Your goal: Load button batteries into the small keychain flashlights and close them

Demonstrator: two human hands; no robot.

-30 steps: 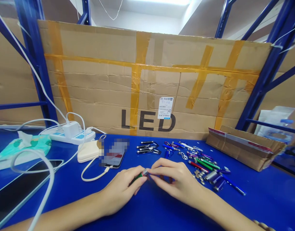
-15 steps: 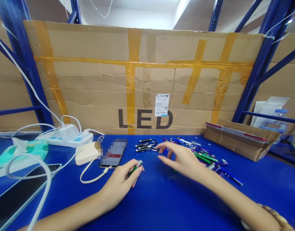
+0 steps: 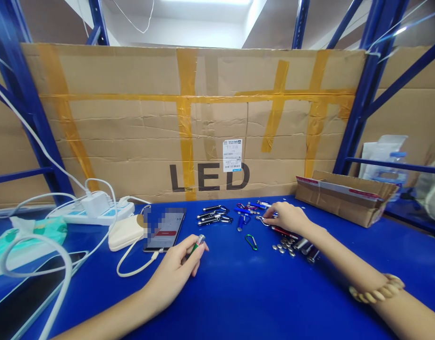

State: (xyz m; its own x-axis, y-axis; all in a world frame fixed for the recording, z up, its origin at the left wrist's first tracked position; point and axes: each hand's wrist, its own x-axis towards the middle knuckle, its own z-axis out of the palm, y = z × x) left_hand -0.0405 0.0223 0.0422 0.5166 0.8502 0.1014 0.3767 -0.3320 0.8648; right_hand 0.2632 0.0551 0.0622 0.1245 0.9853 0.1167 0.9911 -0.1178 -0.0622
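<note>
My left hand [image 3: 180,263] is closed around a small green mini flashlight [image 3: 199,241], its silver end sticking up past the thumb. Farther forward and to the right, my right hand [image 3: 290,218] reaches into a mixed pile, fingertips pinched at a silver carabiner [image 3: 262,220]; the fingers partly cover it. Blue mini flashlights [image 3: 241,222] lie just left of those fingers. A green carabiner [image 3: 251,242] rests alone between my hands. Under the right wrist are button cells [image 3: 284,246] and silver-ended tubes [image 3: 312,255]. Several black mini flashlights [image 3: 213,216] sit grouped left of the pile.
A charging phone [image 3: 167,229] and a cream power bank [image 3: 124,233] lie left of centre. Behind them is a white power strip [image 3: 73,215] with loose cables. A larger dark phone [image 3: 29,293] lies near left. An open cardboard box [image 3: 339,200] stands at back right.
My right hand has moved right, deeper over the pile, uncovering the green carabiner, blue flashlights and button cells. My left hand keeps its grip on the green flashlight. The view has shifted slightly.
</note>
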